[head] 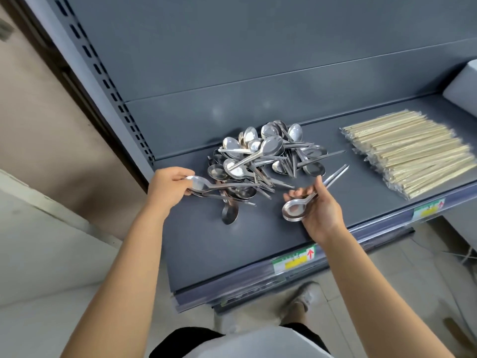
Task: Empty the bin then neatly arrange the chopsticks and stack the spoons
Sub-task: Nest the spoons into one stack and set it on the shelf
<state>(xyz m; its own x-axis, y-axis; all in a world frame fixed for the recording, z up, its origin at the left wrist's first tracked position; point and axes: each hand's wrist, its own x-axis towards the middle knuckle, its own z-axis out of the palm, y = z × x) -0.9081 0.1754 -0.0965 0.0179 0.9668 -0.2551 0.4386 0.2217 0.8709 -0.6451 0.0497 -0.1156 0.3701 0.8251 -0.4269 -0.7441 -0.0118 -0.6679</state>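
Shiny stainless-steel soup spoons (265, 161) are lying in a loose tangled pile on the dark grey metal shelf (206, 241), about mid-shelf, with bowls and handles pointing every way. 1 dark steel spoon (229, 213) is lying tipped on its side at the pile's near edge.

The left hand (169, 188) is gripping the bowl end of a polished steel spoon (198, 183) at the pile's left edge, fingers curled round it, with the handle running right over the other spoons. More spoons may be under it in the same grip, but that is unclear.

The right hand (320, 210) is holding a set of nested steel spoons (294, 210) just off the pile's near-right side. The fingers are wrapped round the handles, the bowls are facing up toward the camera, and the handle tips are pointing away toward the shelf back. The exact count in this hand is not readable.

Pale bamboo chopsticks in clear plastic sleeves (413, 156) are lying side by side in a tidy flat row on the right part of the same shelf, well apart from the spoons. A pale grey container (462, 86) is showing only a corner at the far right edge, behind the chopsticks.

2 green-and-yellow price labels (294, 260) are sitting in the clear strip along the shelf's front lip. A grey shoe (307, 295) is showing on the tiled floor below.
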